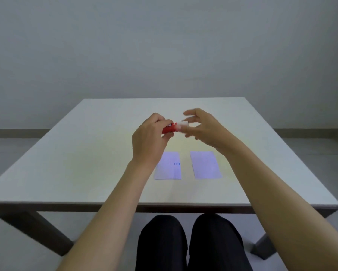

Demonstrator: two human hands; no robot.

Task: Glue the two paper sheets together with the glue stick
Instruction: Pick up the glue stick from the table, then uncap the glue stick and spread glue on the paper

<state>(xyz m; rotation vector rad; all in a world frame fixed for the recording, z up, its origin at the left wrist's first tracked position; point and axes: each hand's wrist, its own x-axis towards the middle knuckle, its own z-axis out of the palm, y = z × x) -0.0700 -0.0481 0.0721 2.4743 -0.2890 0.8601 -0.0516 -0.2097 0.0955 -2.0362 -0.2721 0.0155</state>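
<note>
My left hand (149, 138) grips the red body of the glue stick (171, 128), held sideways above the table. Its white end points right, toward my right hand (204, 127). My right hand is blurred, fingers spread around that white end; whether they touch it I cannot tell. Two pale sheets lie flat side by side below the hands. The left sheet (169, 167) has small blue marks near its right edge and is partly covered by my left wrist. The right sheet (205, 164) is plain and fully visible.
The white table (76, 153) stands against a bare grey wall, with its front edge near my dark-trousered knees (191, 243). Table legs angle down at the lower left and lower right.
</note>
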